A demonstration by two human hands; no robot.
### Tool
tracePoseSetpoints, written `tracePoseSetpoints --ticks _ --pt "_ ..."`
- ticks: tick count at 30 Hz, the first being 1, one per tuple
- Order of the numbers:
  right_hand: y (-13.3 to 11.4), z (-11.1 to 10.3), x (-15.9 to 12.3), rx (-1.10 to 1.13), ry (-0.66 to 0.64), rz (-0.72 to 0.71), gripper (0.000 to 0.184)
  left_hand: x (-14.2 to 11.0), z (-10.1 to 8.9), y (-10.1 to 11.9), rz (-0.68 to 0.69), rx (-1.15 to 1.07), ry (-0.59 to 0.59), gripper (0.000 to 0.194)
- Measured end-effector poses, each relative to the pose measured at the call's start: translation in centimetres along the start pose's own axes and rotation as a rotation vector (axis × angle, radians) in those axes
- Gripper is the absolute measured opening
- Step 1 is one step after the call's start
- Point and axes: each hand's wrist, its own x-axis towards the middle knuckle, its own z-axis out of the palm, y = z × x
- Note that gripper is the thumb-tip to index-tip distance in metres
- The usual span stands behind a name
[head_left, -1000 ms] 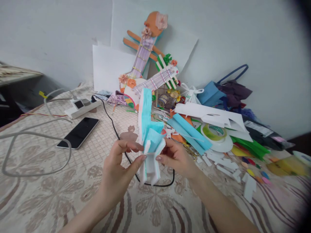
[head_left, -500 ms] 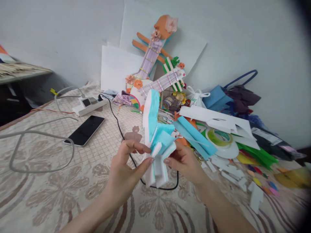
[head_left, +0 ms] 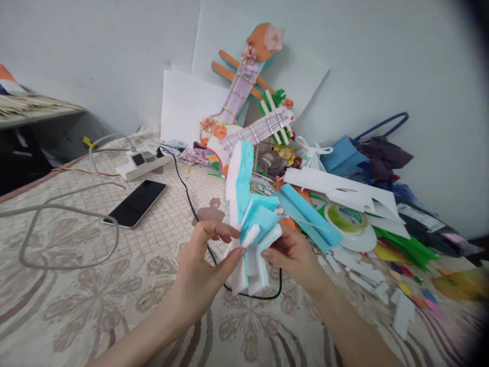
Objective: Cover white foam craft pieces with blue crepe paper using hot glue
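Note:
Both hands hold a white foam craft piece (head_left: 241, 173) faced with light blue paper, its long neck standing up and its body below. My left hand (head_left: 208, 255) pinches the left part of the body between thumb and fingers, close to a small white foam strip (head_left: 251, 235). On the right side, my right hand (head_left: 292, 255) grips the edge, thumb in front and the other fingers mostly hidden behind it. Crumpled light blue paper (head_left: 260, 216) sticks out between the hands. A black cable (head_left: 263, 296) runs on the tablecloth behind the piece's lower end.
A phone (head_left: 135, 204) and a power strip (head_left: 141, 165) lie left, with a grey cable (head_left: 69, 206). Two decorated craft guitars (head_left: 244, 86) lean at the back. To the right are blue paper (head_left: 305, 216), a tape roll (head_left: 347, 218), white foam sheets (head_left: 344, 191) and scraps (head_left: 362, 275).
The view has shifted slightly, so the surroundings sit a little farther right. The foam piece looks slightly turned between my hands, and both keep their hold on it.

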Motion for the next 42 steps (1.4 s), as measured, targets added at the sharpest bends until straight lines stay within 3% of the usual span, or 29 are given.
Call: tracePoseSetpoints --ticks 12,21,30,42 --pt "-0.1 0.1 -0.1 -0.024 0.011 0.012 0.031 0.0 -0.7 0.0 0.004 -0.114 -0.054 0.029" --pt "0.4 -0.2 0.0 -0.009 -0.009 -0.011 0.026 1.0 -1.1 0.3 -0.217 -0.389 -0.132 0.019" --pt "0.6 -0.3 -0.2 0.018 -0.013 0.014 0.024 1.3 -0.6 0.0 -0.234 -0.456 -0.122 0.017" --pt "0.7 -0.2 -0.1 0.037 -0.014 -0.052 0.015 2.5 0.9 -0.4 -0.309 -0.421 -0.074 0.037"
